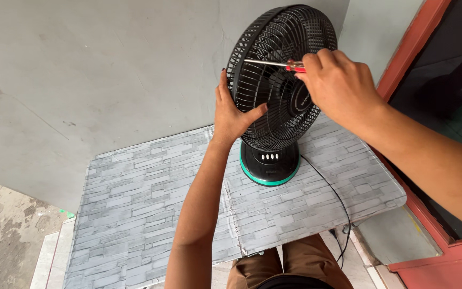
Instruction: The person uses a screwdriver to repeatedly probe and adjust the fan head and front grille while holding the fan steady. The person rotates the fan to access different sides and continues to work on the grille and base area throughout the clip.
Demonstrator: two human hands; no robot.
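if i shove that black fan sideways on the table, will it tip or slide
Probably tips before it slides: the fan carries a wide grille head over a smaller round base. The left hand bracing the grille suggests it wobbles under the screwdriver. The glossy table may allow some sliding, and the cord could drag.

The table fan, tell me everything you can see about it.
The table fan is black, with a round wire-like grille that looks plastic and a round base ringed in teal. It stands upright on a table covered in grey stone-pattern sheet. A black cord trails from it off the table edge. The left hand braces the grille's rim; the right hand holds a red-handled screwdriver, tip at the rim.
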